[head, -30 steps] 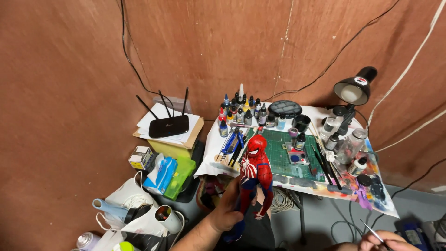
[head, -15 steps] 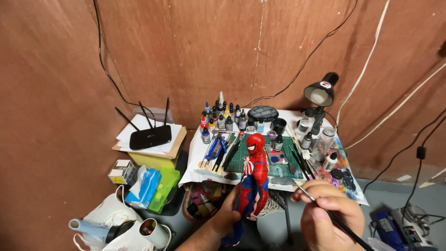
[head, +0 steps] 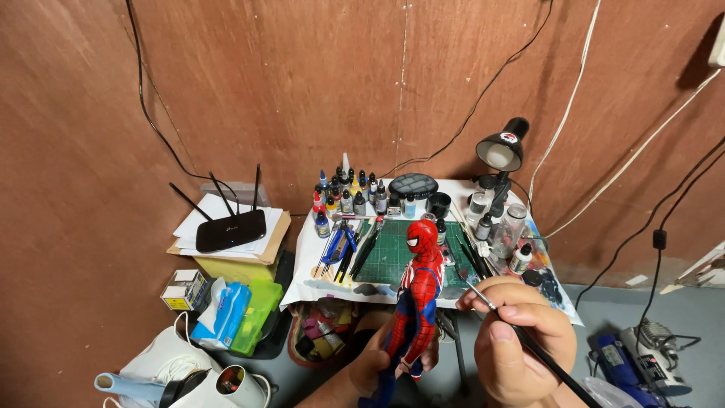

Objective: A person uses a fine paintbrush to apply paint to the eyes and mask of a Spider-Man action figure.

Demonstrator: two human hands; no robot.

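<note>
Carefully was how I judged this step had to go: my left hand (head: 377, 363) was closed around the legs of the red-and-blue plastic superhero figure (head: 418, 298), holding it upright in the air in front of the near edge of the surface (head: 310, 283), and my right hand (head: 517, 340) was pinched shut on a thin black-handled paintbrush (head: 529, 344), its tip almost at the figure's chest. I reckoned a light stroke worked best, with the figure kept still and both hands braced close together so the bristles did not skid.

Behind them, the small white-covered surface carried a green cutting mat (head: 396, 253) at its middle, a cluster of small paint dropper bottles (head: 351, 189) along its far edge and a black desk lamp (head: 500, 151) at its far right corner. Left of it, a black router with antennas (head: 230, 227) sat on papers atop a cardboard box. Brown walls with trailing cables closed the room, and the floor was grey.
</note>
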